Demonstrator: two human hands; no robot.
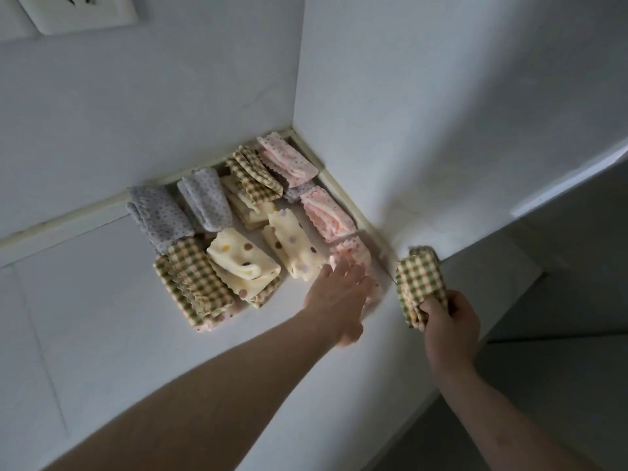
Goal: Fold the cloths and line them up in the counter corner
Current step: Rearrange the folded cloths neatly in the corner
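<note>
Several folded cloths lie in the corner of the white counter (pixel 102 334): two grey dotted ones (pixel 159 217), green checked ones (pixel 193 280), cream ones with coloured dots (pixel 243 263) and pink dotted ones (pixel 326 215). My left hand (pixel 336 300) reaches over with straight fingers that rest on the nearest pink cloth (pixel 353 253) by the right wall. My right hand (pixel 448 321) grips a folded green checked cloth (pixel 421 280) and holds it upright near the counter's right end, apart from the others.
Two white walls meet behind the cloths, with a pale sealing strip (pixel 336 188) along their foot. A wall socket (pixel 78 11) sits at the top left. The counter's edge drops off at the right, near my right hand.
</note>
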